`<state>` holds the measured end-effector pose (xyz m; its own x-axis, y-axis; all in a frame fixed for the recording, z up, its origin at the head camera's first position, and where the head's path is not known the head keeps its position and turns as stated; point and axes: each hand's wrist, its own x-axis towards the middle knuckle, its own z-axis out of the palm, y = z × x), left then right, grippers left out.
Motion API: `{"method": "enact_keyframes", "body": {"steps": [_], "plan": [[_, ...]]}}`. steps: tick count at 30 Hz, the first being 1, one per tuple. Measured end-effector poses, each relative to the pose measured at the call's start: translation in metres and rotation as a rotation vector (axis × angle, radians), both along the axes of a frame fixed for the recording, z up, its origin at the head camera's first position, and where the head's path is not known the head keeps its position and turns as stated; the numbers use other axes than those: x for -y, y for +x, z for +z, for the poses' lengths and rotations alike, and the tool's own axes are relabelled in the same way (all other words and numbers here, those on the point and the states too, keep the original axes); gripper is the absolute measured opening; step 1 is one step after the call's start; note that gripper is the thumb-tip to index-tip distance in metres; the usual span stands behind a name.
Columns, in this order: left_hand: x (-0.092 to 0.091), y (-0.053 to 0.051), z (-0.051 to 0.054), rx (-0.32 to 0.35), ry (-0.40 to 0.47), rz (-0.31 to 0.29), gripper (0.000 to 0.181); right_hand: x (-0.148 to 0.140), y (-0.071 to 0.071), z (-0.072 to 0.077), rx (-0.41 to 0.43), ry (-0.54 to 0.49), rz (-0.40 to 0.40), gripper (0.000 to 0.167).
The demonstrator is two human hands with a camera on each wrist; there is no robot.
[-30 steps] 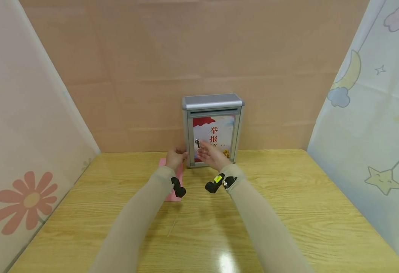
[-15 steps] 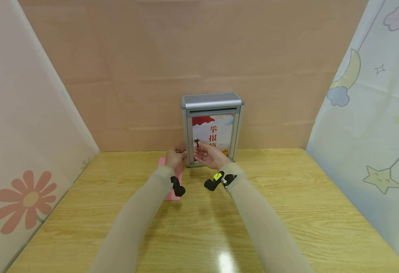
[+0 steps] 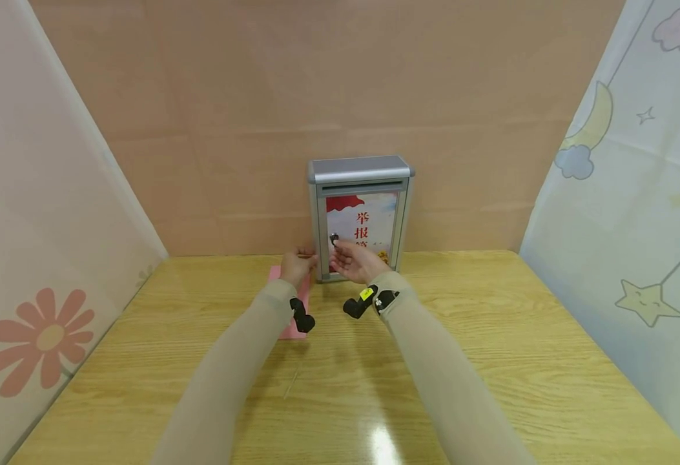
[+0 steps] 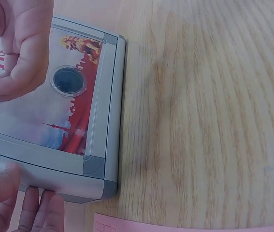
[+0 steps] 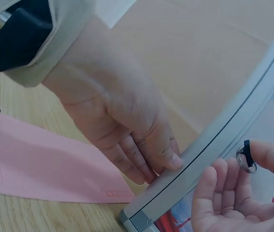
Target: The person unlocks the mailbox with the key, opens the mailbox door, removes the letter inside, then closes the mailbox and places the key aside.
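Observation:
A grey metal suggestion box (image 3: 358, 169) with a slotted top and a printed front stands upright on the wooden table. At the lock (image 3: 334, 236) on its front left, my right hand (image 3: 357, 261) pinches a black-headed key (image 5: 247, 152) with a metal ring on it. The other fingers of that hand are loosely bent before the panel. My left hand (image 3: 296, 267) rests against the box's left side, thumb and fingertips touching the metal in the right wrist view. Under the left wrist lies a pink envelope (image 3: 294, 334), partly hidden by the arm.
The wooden table (image 3: 200, 361) runs up to a brown paper backdrop (image 3: 235, 116). Pale printed side panels stand left (image 3: 43, 194) and right (image 3: 618, 219). A round dark window (image 4: 69, 81) sits low in the box's front.
My right hand has moved slightly in to the lock, and its fingertips now take the key head that hung down before. The left hand stays at the box's side.

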<state>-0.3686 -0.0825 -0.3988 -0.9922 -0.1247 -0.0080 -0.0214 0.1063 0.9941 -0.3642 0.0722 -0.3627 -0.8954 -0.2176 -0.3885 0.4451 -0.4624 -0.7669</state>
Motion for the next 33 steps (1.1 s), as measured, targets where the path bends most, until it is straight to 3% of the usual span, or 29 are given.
{"method": "enact_keyframes", "body": {"steps": [9,15,20,23,30,33], "plan": [[-0.004,0.002,-0.002,0.01,-0.024,0.016,0.023,0.001,0.002,0.001,-0.106,0.107,-0.006,0.005],[-0.004,0.003,0.0,0.025,-0.005,0.018,0.024,0.002,0.004,0.004,-0.235,0.307,0.003,0.008],[-0.003,0.002,-0.002,0.033,0.018,0.026,0.022,0.003,0.008,0.006,-0.306,0.526,-0.026,0.031],[-0.003,0.001,-0.003,0.035,0.022,0.027,0.022,0.004,0.011,0.008,-0.332,0.615,-0.038,0.036],[-0.002,-0.001,-0.005,0.033,0.024,0.029,0.021,0.004,0.012,0.007,-0.345,0.623,-0.037,0.036],[-0.002,0.0,-0.004,0.03,0.024,0.029,0.021,0.004,0.011,0.005,-0.334,0.567,-0.044,0.034]]}}
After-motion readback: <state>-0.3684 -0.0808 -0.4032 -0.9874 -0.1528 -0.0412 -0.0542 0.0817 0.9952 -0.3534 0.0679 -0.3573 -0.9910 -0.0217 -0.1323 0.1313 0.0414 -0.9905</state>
